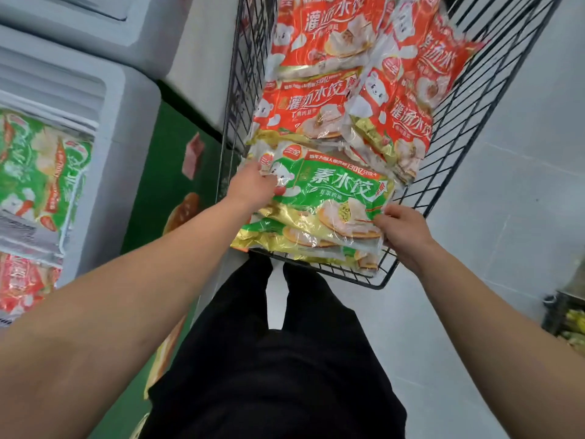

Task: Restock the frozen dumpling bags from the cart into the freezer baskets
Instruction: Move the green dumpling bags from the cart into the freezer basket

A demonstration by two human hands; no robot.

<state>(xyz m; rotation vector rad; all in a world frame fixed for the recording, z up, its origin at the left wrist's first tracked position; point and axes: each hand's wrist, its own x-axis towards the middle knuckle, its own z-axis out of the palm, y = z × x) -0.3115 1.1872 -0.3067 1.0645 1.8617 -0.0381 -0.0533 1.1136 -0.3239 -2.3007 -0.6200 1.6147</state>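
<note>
Freezer on my left; green plastic dumpling bag [329, 198] lies crosswise atop black wire cart [474, 99], left hand [253, 185] & right hand [402, 229] gripping its ends.

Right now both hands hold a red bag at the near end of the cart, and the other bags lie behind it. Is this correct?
Not quite. The head view shows that the bag held by the left hand and the right hand is green, not red. It is at the near end of the cart, and the red bags lie behind it.
</note>
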